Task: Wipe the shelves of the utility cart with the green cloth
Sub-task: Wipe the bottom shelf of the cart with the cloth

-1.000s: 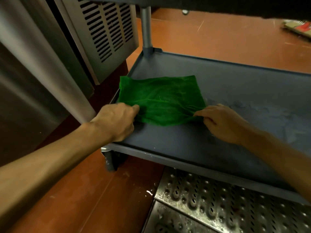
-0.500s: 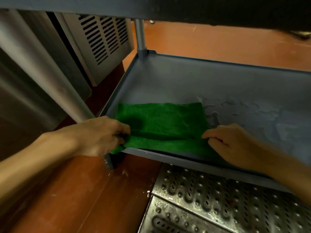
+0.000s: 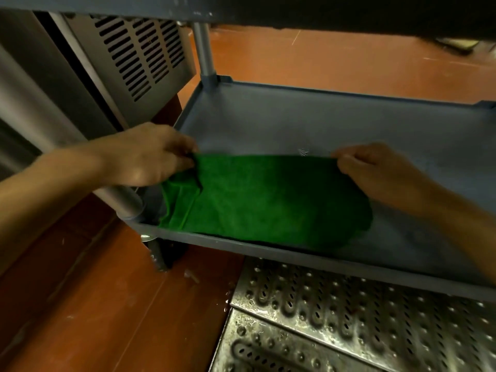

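Note:
The green cloth point(image 3: 263, 200) lies on the grey lower shelf point(image 3: 308, 122) of the utility cart, at its near left corner. My left hand point(image 3: 147, 157) pinches the cloth's far left corner, where the cloth bunches in folds. My right hand point(image 3: 381, 175) pinches its far right corner. The far edge is stretched straight between the two hands and lifted a little. The cloth's near edge lies along the shelf's front rim point(image 3: 268, 248).
A cart post point(image 3: 204, 52) rises at the shelf's far left corner, and the shelf above point(image 3: 241, 9) hangs close overhead. A steel appliance with a vent grille point(image 3: 142, 49) stands to the left. A perforated metal floor grate point(image 3: 349, 326) lies below on the red floor.
Both hands drew the cloth from the shelf's far left toward the front rim, then took hold of its far corners and lifted that edge.

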